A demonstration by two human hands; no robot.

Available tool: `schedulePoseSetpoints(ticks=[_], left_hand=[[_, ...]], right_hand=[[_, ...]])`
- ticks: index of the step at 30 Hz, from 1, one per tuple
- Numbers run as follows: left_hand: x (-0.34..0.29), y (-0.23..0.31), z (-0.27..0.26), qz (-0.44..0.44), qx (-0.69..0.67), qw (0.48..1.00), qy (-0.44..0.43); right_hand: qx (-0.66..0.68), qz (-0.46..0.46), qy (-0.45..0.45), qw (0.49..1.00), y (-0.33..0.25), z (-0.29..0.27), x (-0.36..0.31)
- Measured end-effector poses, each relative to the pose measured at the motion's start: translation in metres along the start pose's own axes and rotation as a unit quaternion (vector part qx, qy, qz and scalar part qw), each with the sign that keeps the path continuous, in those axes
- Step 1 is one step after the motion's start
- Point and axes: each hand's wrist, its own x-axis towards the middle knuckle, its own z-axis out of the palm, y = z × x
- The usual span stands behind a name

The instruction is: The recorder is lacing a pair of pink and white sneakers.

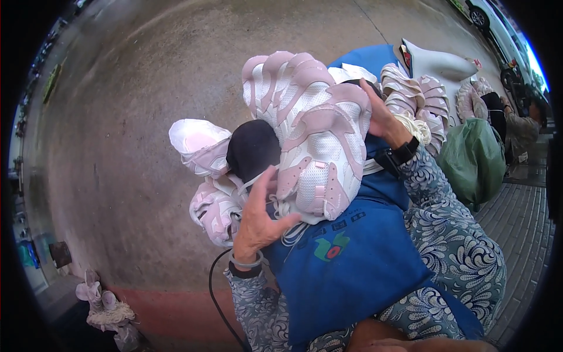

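A fanned stack of pink-and-white mesh shoe uppers (328, 141) rests over my lap. My right hand (384, 120) grips the stack's right side; its fingertips are partly hidden behind the uppers. My left hand (258, 220) is beside the lower left of the stack, thumb and fingers spread apart, near a bunch of white laces (284, 214). Just beyond those fingers is a round black piece (253, 149). Further left sit a single pink-and-white upper (202, 144) with a white lining and another bundle of uppers (214, 211).
A blue apron (352, 264) covers my lap. Right of it are more uppers (416, 100), a white rubber boot (440, 61) and a green plastic bag (472, 161). Another bundle (108, 308) lies on the ground at lower left. A person (522, 132) sits at far right; a car (498, 23) stands behind.
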Motion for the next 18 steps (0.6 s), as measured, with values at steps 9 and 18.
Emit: schedulePoseSetpoints(ticks=[9,18], left_hand=[[0.102,-0.015,-0.043,-0.086,-0.018,0.981,0.173],[0.184,-0.042,-0.055,-0.188,-0.039,0.981,-0.012]], right_hand=[[-0.644,-0.113,0.32,0.686,0.048,0.1,-0.024],[-0.531,-0.148,0.321,0.77,0.065,0.107,0.008]])
